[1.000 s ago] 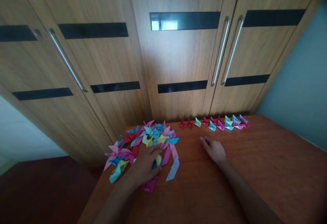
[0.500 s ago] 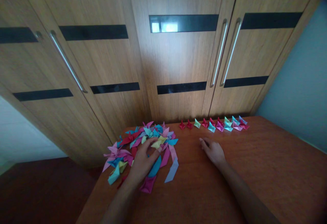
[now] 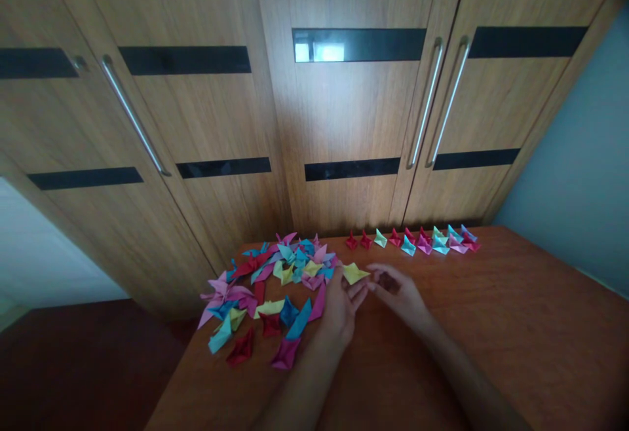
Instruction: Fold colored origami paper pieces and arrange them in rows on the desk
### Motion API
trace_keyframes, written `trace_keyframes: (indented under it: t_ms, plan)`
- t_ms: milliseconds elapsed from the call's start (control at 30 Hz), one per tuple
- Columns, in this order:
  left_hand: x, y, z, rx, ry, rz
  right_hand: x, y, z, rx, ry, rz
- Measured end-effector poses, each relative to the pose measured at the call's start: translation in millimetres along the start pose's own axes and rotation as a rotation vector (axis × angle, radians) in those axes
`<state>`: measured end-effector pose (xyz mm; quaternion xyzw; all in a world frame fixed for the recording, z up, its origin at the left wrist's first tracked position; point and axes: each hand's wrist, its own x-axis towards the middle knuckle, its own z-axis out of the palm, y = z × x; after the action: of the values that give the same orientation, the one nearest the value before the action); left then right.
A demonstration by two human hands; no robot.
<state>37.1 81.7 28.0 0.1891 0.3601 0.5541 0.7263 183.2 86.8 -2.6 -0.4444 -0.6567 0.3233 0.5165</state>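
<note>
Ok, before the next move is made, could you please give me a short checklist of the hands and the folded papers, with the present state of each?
1. Yellow paper piece held in the left hand: ok.
2. Right hand gripping that piece too: cannot tell; its fingertips are at the right tip, contact unclear.
3. Row of folded pieces standing near the table's far edge: ok.
4. Heap of folded papers sorted by colour: not ok, colours are mixed.
5. Left forearm free of the magenta piece: cannot tell, they overlap or nearly meet in this view.
</note>
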Motion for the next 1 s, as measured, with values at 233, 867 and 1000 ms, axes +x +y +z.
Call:
trace_keyframes:
  t_ms: [233,867,1000]
  plan:
    - [25.0,-36.3,20.2,0.03,-0.053,-0.103,7.7,19.8,-22.9,-0.177,0.104,0.031]
    - [-17.4,-47.7,-25.1,0.536,-0.311,0.155,40.4,53.3,-52.6,-0.966,0.218,0.505]
    - [-21.0,-49.8,-27.4,0.613,-0.381,0.175,51.5,52.1,-46.4,-1.059,0.168,0.585]
